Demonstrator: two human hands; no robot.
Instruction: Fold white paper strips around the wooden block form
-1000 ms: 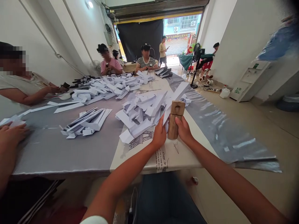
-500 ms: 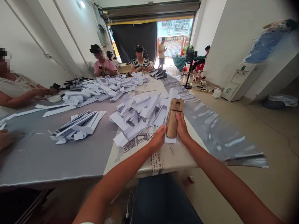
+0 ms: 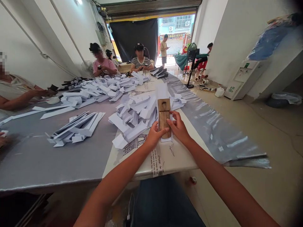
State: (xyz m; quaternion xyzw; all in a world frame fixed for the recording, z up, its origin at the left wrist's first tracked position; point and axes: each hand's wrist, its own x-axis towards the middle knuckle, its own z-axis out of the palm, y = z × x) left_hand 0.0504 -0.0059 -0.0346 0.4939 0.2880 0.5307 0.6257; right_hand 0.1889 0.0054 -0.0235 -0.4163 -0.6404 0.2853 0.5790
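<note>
A wooden block [image 3: 164, 115] with a round hollow and a cross groove near its far end lies on a white paper strip [image 3: 162, 90] on the table. My left hand [image 3: 154, 136] grips the block's left side, its thumb laid over the near end. On the opposite side my right hand [image 3: 179, 127] has its thumb on top and its fingers along the edge. The strip's far end sticks out beyond the block, and a bit shows at the near end. Close by on the left is a heap of folded white paper pieces [image 3: 132, 115].
A smaller paper stack [image 3: 77, 130] lies to the left, and a long paper heap [image 3: 101, 88] farther back. Several co-workers sit around the grey-covered table [image 3: 71, 164]. On the floor at the right stand a fan [image 3: 191, 60] and a water dispenser [image 3: 242, 78].
The block has moved left and straightened, and now lies along the paper strip. My right hand has shifted its grip, fingers now along the block's edge. Paper pieces show to its right.
</note>
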